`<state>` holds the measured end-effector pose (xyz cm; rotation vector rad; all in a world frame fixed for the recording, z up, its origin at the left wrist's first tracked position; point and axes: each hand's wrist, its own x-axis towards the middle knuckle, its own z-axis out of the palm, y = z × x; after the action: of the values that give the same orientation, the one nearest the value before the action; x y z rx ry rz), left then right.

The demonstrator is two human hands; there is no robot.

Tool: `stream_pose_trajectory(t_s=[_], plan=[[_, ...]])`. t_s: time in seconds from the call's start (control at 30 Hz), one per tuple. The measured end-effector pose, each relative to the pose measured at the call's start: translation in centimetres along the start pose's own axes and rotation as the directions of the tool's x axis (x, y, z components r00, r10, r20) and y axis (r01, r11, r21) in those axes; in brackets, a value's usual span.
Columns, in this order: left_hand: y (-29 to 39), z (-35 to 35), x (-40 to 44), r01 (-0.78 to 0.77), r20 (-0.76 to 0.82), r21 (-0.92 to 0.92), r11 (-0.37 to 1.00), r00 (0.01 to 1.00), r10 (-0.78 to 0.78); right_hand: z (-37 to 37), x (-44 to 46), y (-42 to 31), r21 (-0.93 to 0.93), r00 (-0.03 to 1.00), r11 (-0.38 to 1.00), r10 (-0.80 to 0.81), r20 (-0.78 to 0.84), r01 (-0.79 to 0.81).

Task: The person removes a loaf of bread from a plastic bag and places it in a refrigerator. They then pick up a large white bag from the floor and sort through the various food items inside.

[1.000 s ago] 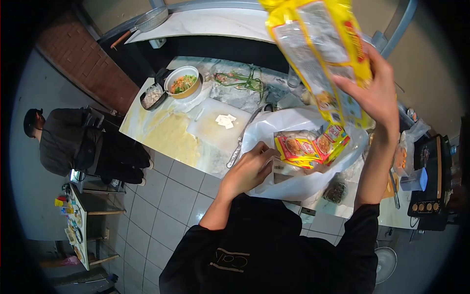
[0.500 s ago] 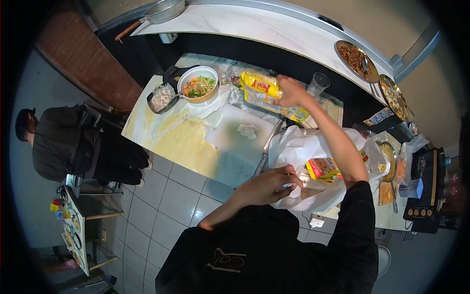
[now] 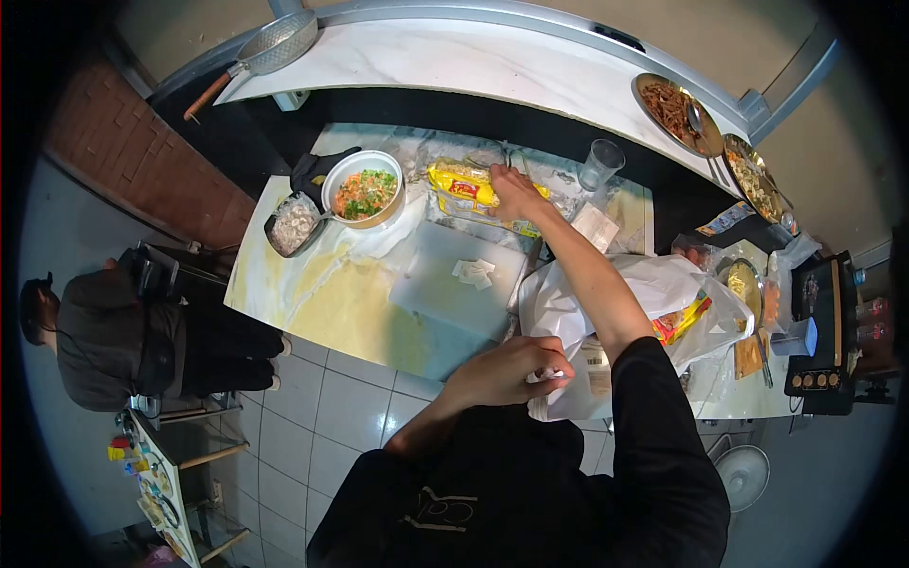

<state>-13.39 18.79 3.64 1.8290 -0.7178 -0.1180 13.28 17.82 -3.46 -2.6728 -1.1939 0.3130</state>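
My right hand reaches to the back of the counter, its fingers closed over a yellow packet with a red label and clear parts. The packet lies flat among other clear wrappers. Closer to me, my left hand pinches the edge of a white plastic bag, whose mouth gapes toward me. A red-and-yellow packet shows through the bag's right side. To the left of the bag, a white cutting board carries several small pale pieces.
Left on the counter stand a pot of chopped vegetables and a black dish of pale food with a spoon. A glass is at the back. Plates of food line the shelf. Another person stands at the left.
My right hand has lowered the yellow packet onto the back of the counter. The red-and-yellow packet in the bag has shifted right. My left hand stays at the bag's edge.
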Motion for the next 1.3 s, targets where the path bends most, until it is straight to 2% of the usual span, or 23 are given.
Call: stream_pose_trajectory(t_s=[0.13,0.2,0.23,0.27,0.33,0.37,0.4,0.5,0.53,0.57,0.6,0.63,0.67,0.7,0.77,0.8,0.87,0.97,1.1,1.2,1.23,1.3], plan=[[0.1,-0.3,0.3,0.05,0.022,-0.053,0.997,0.999,-0.048,1.3,0.1,0.7,-0.041,0.999,0.998,-0.038,-0.011,0.037],[0.2,-0.4,0.4,0.059,-0.074,-0.059,0.997,0.995,-0.064,1.2,-0.6,1.1,-0.064,0.999,0.997,-0.036,0.005,0.036],[0.6,-0.4,0.6,0.065,-0.045,-0.069,0.996,0.997,-0.068,-0.2,-1.1,0.8,-0.056,0.998,0.997,-0.046,-0.038,0.043],[0.8,-0.7,1.0,0.046,-0.094,-0.04,0.998,0.994,-0.05,-2.1,-1.6,0.8,-0.052,0.995,0.998,-0.05,-0.089,0.046],[0.6,-1.0,1.4,0.012,-0.136,-0.029,1.0,0.991,-0.016,-7.0,-3.2,1.3,0.019,0.997,0.998,-0.061,-0.041,0.061],[1.0,-1.2,1.5,0.043,-0.143,-0.022,0.999,0.989,-0.046,-8.1,-4.5,2.9,0.025,0.975,0.984,-0.172,-0.141,0.178],[1.3,-1.4,1.6,0.079,-0.141,0.008,0.997,0.987,-0.077,-12.6,-7.8,2.0,0.026,0.989,0.989,-0.146,0.027,0.145],[2.1,-1.4,1.7,0.177,-0.228,0.109,0.978,0.962,-0.148,-20.9,-20.0,0.3,0.005,0.959,0.977,-0.208,0.193,0.211],[2.4,-1.2,1.9,0.18,-0.283,0.105,0.978,0.948,-0.144,-20.6,-23.1,1.8,0.097,0.937,0.973,-0.23,0.263,0.211],[2.8,-1.2,2.1,0.179,-0.305,0.155,0.972,0.944,-0.125,-20.5,-27.0,2.2,0.218,0.91,0.9,-0.404,0.09,0.378],[3.4,-0.9,2.4,0.21,-0.333,0.169,0.963,0.932,-0.144,-20.4,-29.4,1.9,0.195,0.863,0.915,-0.4,0.307,0.355],[3.9,-0.5,2.7,0.242,-0.364,0.185,0.952,0.917,-0.163,-18.2,-31.3,2.4,0.171,0.883,0.931,-0.36,0.302,0.321],[4.0,0.0,2.9,0.25,-0.375,0.19,0.949,0.912,-0.165,-17.1,-32.3,2.3,0.113,0.86,0.977,-0.215,0.462,0.183],[4.0,0.5,3.0,0.266,-0.424,0.194,0.944,0.891,-0.164,-15.0,-32.5,3.6,0.113,0.857,0.974,-0.229,0.462,0.199],[4.5,2.0,3.3,0.298,-0.481,0.197,0.934,0.859,-0.172,-8.8,-32.8,6.9,0.031,0.932,0.988,-0.152,0.329,0.151],[5.0,2.7,3.5,0.323,-0.536,0.212,0.923,0.828,-0.166,-7.1,-32.9,7.7,0.037,0.93,0.986,-0.167,0.327,0.163],[5.5,4.0,3.6,0.345,-0.607,0.21,0.915,0.78,-0.155,-4.4,-32.7,8.9,-0.086,0.987,0.987,-0.128,0.102,0.137],[7.0,5.9,4.3,0.402,-0.645,0.309,0.862,0.754,-0.121,-0.9,-32.3,10.8,-0.058,0.976,0.988,-0.135,0.17,0.146],[8.9,7.9,4.7,0.466,-0.674,0.449,0.762,0.737,-0.053,-1.1,-32.3,9.8,0.007,0.965,0.993,-0.114,0.238,0.116],[8.8,8.3,4.7,0.306,-0.622,0.453,0.837,0.781,0.051,-0.6,-32.7,10.3,-0.066,0.969,0.982,-0.164,0.185,0.179],[8.4,8.4,4.5,0.317,-0.629,0.46,0.83,0.776,0.052,-0.2,-32.8,10.4,-0.064,0.967,0.979,-0.18,0.181,0.194],[7.1,8.3,4.1,-0.022,-0.733,0.229,0.973,0.654,0.187,0.2,-32.8,10.7,-0.049,0.976,0.98,-0.184,0.116,0.191]])
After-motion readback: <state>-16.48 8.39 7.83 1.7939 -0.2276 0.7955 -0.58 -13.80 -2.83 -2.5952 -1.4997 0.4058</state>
